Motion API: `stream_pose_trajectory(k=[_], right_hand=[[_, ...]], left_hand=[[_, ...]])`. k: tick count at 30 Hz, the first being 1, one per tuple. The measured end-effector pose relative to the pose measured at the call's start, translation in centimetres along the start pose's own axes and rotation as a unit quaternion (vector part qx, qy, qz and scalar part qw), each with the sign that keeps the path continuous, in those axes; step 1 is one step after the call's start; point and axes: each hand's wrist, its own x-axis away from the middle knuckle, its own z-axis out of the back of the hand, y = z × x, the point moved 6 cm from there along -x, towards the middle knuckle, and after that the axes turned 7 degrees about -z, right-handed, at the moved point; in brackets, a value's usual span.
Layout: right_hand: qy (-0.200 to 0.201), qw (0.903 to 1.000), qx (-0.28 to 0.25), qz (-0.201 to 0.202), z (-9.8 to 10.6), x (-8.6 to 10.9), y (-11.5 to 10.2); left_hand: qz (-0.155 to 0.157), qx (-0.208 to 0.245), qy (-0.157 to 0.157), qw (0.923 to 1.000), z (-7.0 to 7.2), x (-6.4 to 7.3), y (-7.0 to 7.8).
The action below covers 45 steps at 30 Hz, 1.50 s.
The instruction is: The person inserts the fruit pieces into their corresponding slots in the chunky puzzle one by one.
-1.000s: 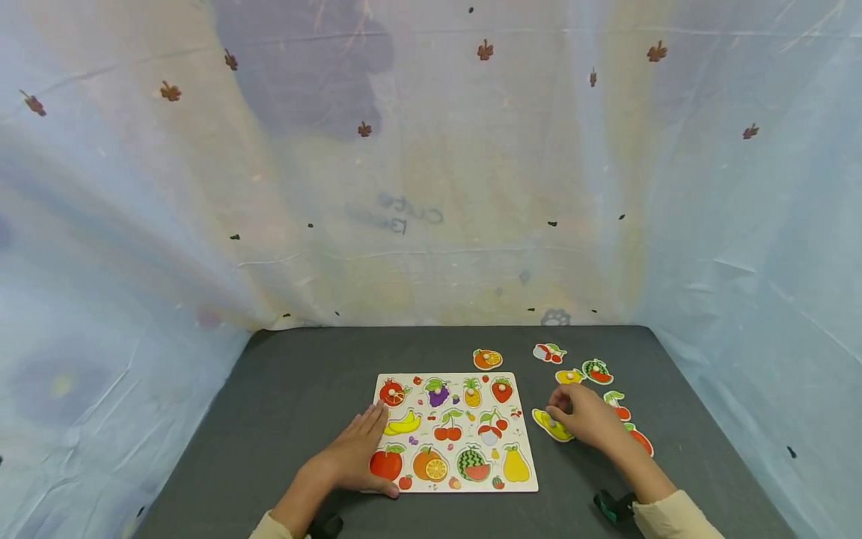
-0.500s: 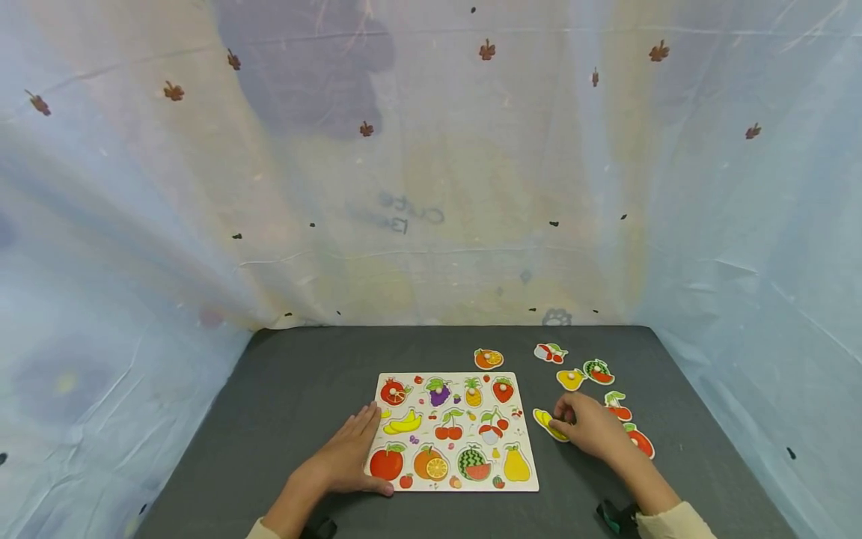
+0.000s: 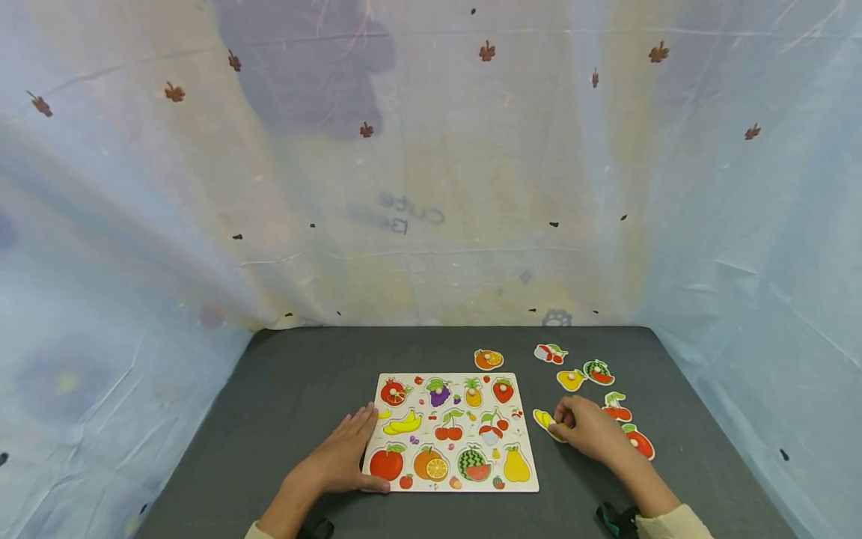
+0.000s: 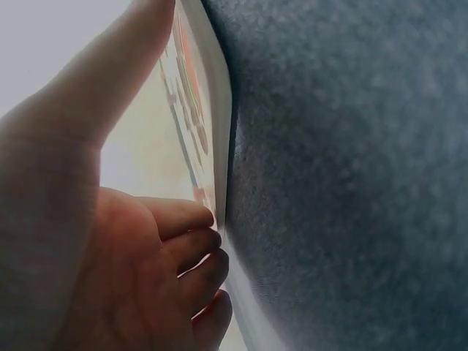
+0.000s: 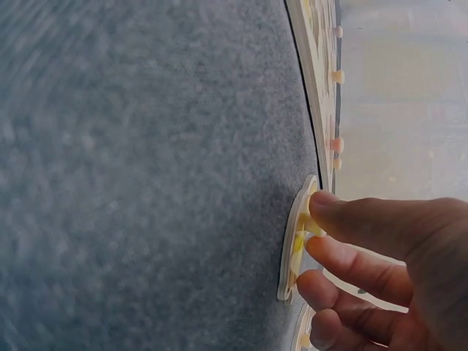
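A white fruit puzzle board [image 3: 465, 479] lies flat on the dark table. Along its left edge rests my left hand [image 3: 340, 453], fingers stretched out and thumb at the lower left corner; the left wrist view shows its fingertips [image 4: 208, 274] against the board's side. Right of the board, my right hand [image 3: 592, 427] pinches the small knob [image 5: 313, 224] of a yellow banana puzzle piece [image 3: 542, 418] between thumb and index finger. In the right wrist view this banana piece [image 5: 296, 248] stays close to the table surface, partly covered by the fingers.
Around the right hand lie a pear piece [image 3: 570, 380], a watermelon piece [image 3: 598, 372], a cherry piece [image 3: 616, 408] and a red fruit piece [image 3: 640, 443]. Farther back are an orange piece [image 3: 488, 359] and a red-and-white piece [image 3: 551, 353]. Knobbed pieces, including a strawberry [image 3: 502, 389], fill the board's back row.
My right hand has shifted slightly down and right, uncovering the pear piece, while staying at the banana piece. My left hand has slid a little left and down along the board's edge.
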Motion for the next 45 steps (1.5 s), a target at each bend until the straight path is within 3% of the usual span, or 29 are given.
stream_pose_trajectory(k=[11, 21, 34, 45], right_hand=[[0.0, 1.0, -0.008, 0.001, -0.2, 0.0, 0.0], [0.001, 1.0, -0.009, -0.003, -0.3, 0.0, -0.3], [0.012, 0.9999, 0.005, 0.0, 0.1, 0.0, -0.8], [0.049, 0.9981, 0.002, 0.037, 0.5, -0.4, -3.5]], left_hand=[[-0.01, 0.0, -0.002, 0.9999, -0.3, -0.1, 0.1], [-0.015, -0.033, 0.0, 0.9994, -0.8, -0.5, 0.2], [-0.02, -0.047, 0.002, 0.9987, -0.3, -0.6, 0.9], [-0.01, -0.046, 0.006, 0.9989, 0.0, -0.5, 1.4]])
